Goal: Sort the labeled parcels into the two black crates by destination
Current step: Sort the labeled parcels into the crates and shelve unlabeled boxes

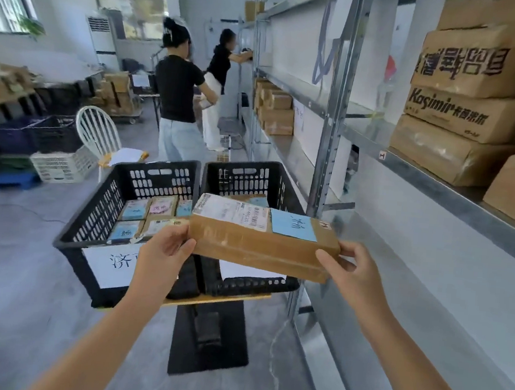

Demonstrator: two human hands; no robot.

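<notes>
- Shelving rack (337, 108): bounds the right; open floor lies left.
- Left crate (97, 211): at the stand (224, 297) top's left edge, holding labelled parcels (135, 209).
- Right crate (242, 177): touching it; interior mostly hidden.
- Parcel (260, 251): level above Right crate's near rim, blue label (292, 225) up, probably for reading.
- Left hand (166, 245), right hand (353, 267): fingers curled round one end each.

Brown parcel (260, 245), blue label, above right crate (278, 178).
</notes>
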